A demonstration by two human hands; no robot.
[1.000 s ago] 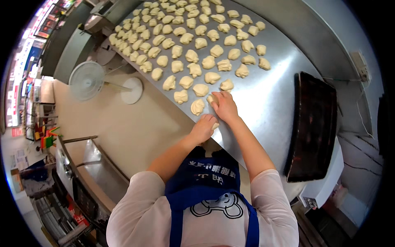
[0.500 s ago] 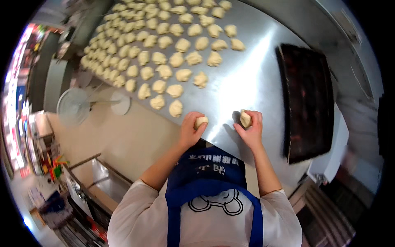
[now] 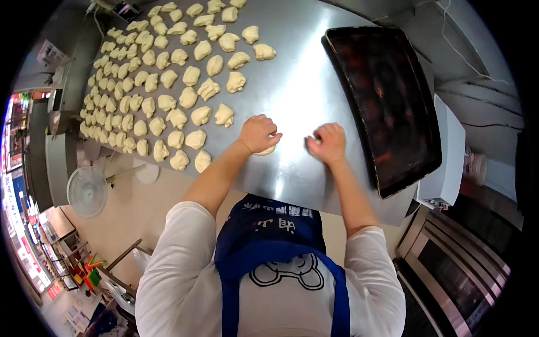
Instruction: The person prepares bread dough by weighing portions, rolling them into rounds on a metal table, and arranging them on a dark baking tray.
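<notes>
pale dough [image 3: 266, 151] partly under left hand [image 3: 259, 133]; right hand [image 3: 327, 142] curled above metal table [image 3: 292, 95]; cannot tell either grip.

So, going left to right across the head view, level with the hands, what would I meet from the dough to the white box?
Dough pieces, left hand, right hand, dark tray, white box.

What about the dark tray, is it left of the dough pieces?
No, the dark tray lies right of both the dough pieces and right hand.
</notes>
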